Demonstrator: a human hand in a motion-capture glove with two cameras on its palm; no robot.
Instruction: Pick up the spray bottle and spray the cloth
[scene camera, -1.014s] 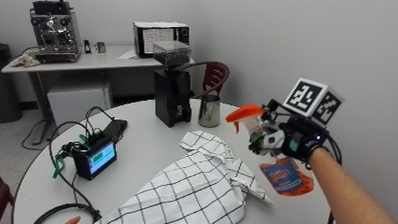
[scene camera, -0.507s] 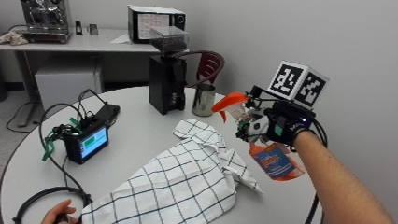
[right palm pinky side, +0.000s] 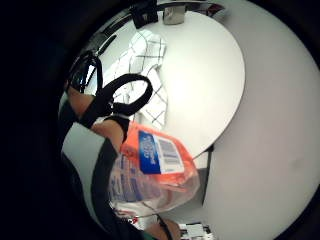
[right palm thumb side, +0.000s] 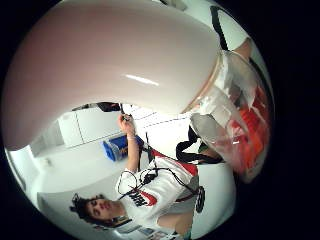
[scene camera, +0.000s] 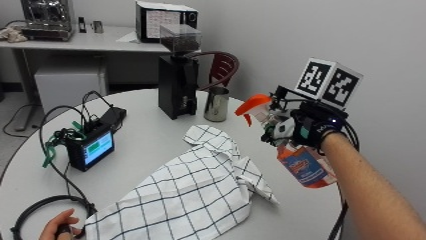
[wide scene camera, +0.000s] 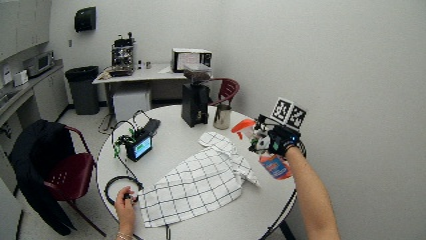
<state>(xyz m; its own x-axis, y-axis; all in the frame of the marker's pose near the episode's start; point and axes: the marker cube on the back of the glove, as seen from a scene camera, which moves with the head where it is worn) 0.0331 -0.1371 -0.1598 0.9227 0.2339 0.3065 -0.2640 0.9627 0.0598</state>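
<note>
Already lifted, the spray bottle (scene camera: 301, 159) is being gripped in the gloved right hand (scene camera: 313, 129) above the worktop (scene camera: 146, 145), nozzle aimed toward the checked cloth (scene camera: 193, 190); spraying is judged not yet done.

The orange-labelled spray bottle (right palm pinky side: 155, 170) sits close against the palm, above the checked cloth (right palm pinky side: 142, 75) on the round table (right palm pinky side: 210, 85)

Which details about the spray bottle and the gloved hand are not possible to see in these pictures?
- Finger on the trigger: in the outside view the right hand grips the spray bottle by its neck, but the glove and its gear hide the trigger.
- Label text: too small in the outside view, blurred in the little finger side palm view.
- Nozzle opening: too small to tell.
- Wet marks on the checked cloth: none discernible.
</note>
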